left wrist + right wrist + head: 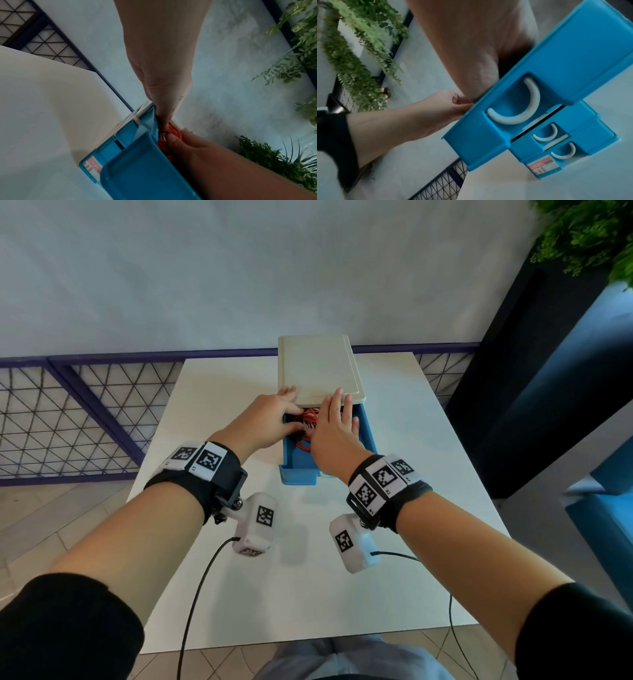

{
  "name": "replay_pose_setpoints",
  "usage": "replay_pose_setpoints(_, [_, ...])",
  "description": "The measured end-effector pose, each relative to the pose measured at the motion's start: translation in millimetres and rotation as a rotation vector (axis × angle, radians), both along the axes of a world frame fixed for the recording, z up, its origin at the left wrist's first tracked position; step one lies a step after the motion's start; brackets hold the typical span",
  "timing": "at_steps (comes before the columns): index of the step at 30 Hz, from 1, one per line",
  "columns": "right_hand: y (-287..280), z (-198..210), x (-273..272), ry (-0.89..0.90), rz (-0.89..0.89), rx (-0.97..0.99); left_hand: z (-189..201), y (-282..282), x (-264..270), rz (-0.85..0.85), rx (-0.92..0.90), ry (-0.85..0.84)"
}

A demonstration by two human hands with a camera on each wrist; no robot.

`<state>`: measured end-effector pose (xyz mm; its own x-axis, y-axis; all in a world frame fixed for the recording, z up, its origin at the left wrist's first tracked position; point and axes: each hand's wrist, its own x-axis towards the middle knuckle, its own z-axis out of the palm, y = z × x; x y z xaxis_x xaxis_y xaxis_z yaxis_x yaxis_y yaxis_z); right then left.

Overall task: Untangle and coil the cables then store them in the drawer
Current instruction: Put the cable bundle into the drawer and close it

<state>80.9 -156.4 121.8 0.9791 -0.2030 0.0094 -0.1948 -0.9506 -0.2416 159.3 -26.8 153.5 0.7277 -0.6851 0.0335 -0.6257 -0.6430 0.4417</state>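
Observation:
A small drawer unit with a cream top stands at the back of the white table. Its blue top drawer is pulled out. A coiled orange cable lies inside it, with some white cable beside it. My left hand is at the drawer's left wall. One finger reaches onto the cream top while the thumb and other fingers curl onto the cable. My right hand lies flat over the drawer, pressing the coil.
Two smaller blue drawers below are pushed in. Black leads trail from the wrist cameras across the near table. A purple lattice railing runs behind the table, and plants with a dark planter stand at the right.

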Motion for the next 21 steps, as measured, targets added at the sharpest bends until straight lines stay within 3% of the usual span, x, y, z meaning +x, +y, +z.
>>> replay_pose_setpoints(4, [-15, 6, -4, -0.056, 0.087, 0.032, 5, 0, -2, 0.045, -0.066, 0.02])
replay_pose_setpoints(7, [-32, 15, -15, -0.172, 0.142, -0.053, 7, -1, -2, 0.08, -0.105, 0.061])
replay_pose_setpoints(12, [-40, 25, -27, -0.216, 0.292, -0.077, 21, 0, -2, 0.051, 0.08, 0.161])
replay_pose_setpoints(17, [-40, 21, -18, -0.109, 0.271, -0.175, 29, -6, -9, -0.059, 0.461, 0.229])
replay_pose_setpoints(21, [-34, 20, -6, -0.058, 0.218, -0.235, 26, -10, -15, -0.061, 0.499, 0.225])
